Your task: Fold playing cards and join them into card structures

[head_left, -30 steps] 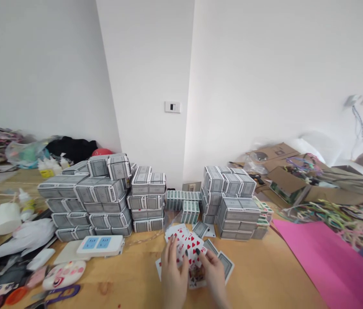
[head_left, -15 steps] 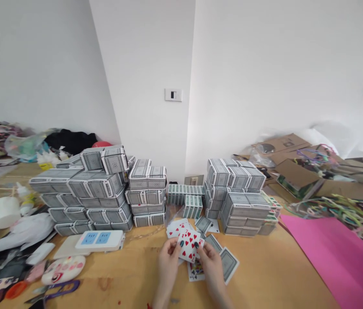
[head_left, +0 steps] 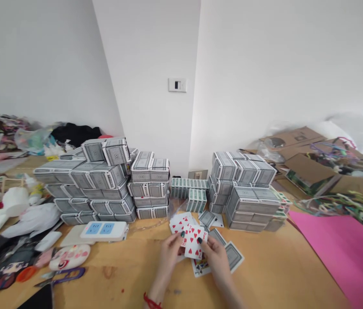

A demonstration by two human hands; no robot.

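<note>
My left hand (head_left: 169, 253) and my right hand (head_left: 216, 256) are closed together on a red hearts playing card (head_left: 193, 236), held face up above the wooden table (head_left: 129, 266). Under and around them lie loose cards: face-up red ones (head_left: 179, 222) just beyond my fingers, and face-down grey-backed ones (head_left: 234, 256) to the right. A court card (head_left: 201, 268) lies under my right hand. A red string circles my left wrist.
Stacks of boxed card decks stand behind, left (head_left: 104, 184) and right (head_left: 248, 193), with green decks (head_left: 189, 189) between. A white power strip (head_left: 104, 230), scissors (head_left: 62, 277) and toys lie left. Pink paper (head_left: 339, 253) and cardboard boxes (head_left: 310, 171) are right.
Both hands lifted off the spread cards and came together holding one hearts card. The view tilted slightly, shifting the scene.
</note>
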